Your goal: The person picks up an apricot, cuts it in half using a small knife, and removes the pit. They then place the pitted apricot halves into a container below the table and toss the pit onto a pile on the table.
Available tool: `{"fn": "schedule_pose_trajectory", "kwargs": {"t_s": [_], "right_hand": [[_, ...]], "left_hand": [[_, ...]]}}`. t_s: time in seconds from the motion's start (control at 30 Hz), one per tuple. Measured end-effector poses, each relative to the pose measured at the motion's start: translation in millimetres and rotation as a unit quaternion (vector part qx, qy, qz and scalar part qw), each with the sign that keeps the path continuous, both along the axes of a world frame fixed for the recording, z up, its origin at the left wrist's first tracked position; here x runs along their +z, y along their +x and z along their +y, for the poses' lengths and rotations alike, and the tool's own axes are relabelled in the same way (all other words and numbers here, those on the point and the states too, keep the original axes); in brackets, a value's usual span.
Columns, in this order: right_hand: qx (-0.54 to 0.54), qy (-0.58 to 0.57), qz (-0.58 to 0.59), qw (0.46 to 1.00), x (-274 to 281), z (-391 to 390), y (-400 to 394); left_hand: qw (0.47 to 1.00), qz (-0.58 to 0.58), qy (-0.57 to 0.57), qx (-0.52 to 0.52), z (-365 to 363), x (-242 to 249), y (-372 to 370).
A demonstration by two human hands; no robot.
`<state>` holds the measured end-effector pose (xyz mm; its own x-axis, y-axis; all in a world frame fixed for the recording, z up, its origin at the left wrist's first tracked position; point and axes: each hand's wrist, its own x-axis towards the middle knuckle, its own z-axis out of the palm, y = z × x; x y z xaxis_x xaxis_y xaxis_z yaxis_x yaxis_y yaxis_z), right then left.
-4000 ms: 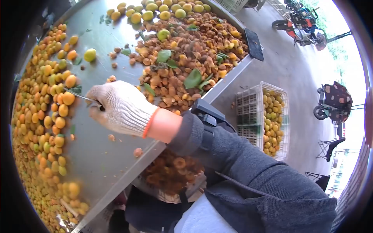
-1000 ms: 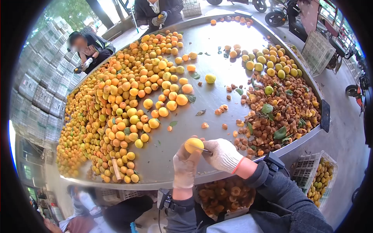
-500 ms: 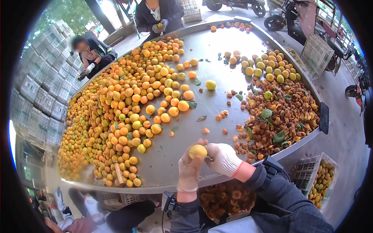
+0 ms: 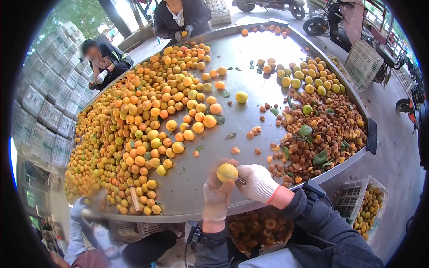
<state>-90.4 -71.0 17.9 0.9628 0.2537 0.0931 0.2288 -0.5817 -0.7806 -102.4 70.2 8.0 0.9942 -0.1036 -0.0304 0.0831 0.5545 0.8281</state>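
Head view: the gloved left hand (image 4: 216, 195) is gripping a yellow apricot (image 4: 227, 172) in its fingers above the near edge of the metal table (image 4: 192, 167). Just to the right, the gloved right hand (image 4: 258, 182) is clenching a thin-bladed knife (image 4: 241, 180) against the fruit; how deep the blade is sitting, I cannot tell. Cutting well here is probably calling for a firm but light left grip, fingertips staying clear of the blade's path, and a steady edge rather than a hard push, since ripe flesh may be giving way suddenly.

Below the table's near edge, a container (image 4: 273, 248) is holding opened orange apricot pieces (image 4: 259, 225). On the floor to the right, a pale plastic crate (image 4: 351, 195) is holding whole yellowish apricots (image 4: 372, 201). At the far right, a second crate (image 4: 364, 62) is standing by a scooter (image 4: 346, 24), its contents not showing. On the left, crate stacks (image 4: 40, 107) are rising high.
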Motion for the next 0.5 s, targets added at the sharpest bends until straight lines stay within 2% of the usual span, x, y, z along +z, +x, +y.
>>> {"fn": "schedule_pose_trajectory", "kwargs": {"t_s": [0.13,0.17,0.2,0.23,0.3,0.33,0.4,0.43,0.5], "right_hand": [[0.002,-0.017,0.019,1.000,2,-3,-1],[0.011,-0.027,0.035,0.999,3,-4,1],[0.019,-0.037,0.052,0.998,4,-6,1],[0.019,-0.038,0.054,0.998,7,-7,2],[0.031,0.054,0.189,0.980,14,-10,4],[0.032,0.054,0.189,0.980,17,-11,5],[0.033,0.053,0.186,0.980,21,-14,6],[0.033,0.053,0.186,0.981,21,-14,6],[0.011,0.070,0.150,0.986,21,-11,4]], "left_hand": [[0.998,0.025,0.063,-0.003,2,7,-3],[0.973,-0.052,0.225,0.026,4,6,-1],[0.915,-0.127,0.380,0.053,5,5,-1],[0.915,-0.125,0.380,0.052,4,6,-2],[0.868,-0.147,0.468,0.079,-1,12,-1],[0.867,-0.146,0.469,0.080,-3,8,-1],[0.955,-0.111,0.270,0.051,-10,0,1],[0.955,-0.112,0.270,0.051,-12,0,0],[0.996,-0.049,0.067,0.033,-18,7,-1]]}}
